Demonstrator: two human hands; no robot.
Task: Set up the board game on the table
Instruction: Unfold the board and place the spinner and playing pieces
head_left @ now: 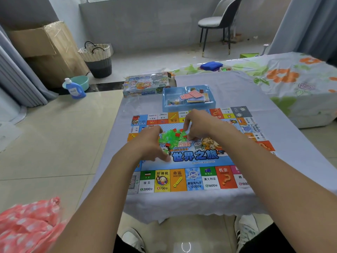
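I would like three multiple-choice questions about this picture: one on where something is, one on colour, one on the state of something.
1. Where is the blue tray with the cards?
A. beyond the game board's far edge
B. on the chair
C. on the floor

2. Which colours are the small plastic pieces between the hands?
A. yellow and black
B. green and red
C. white only

3. How does the game board lie?
A. folded shut
B. standing on edge
C. unfolded flat on the table

Answers:
1. A: the tray sits on the tablecloth behind the board.
2. B: the heap between the left hand and right hand is translucent green with red bits.
3. C: its printed squares show on all visible sides.
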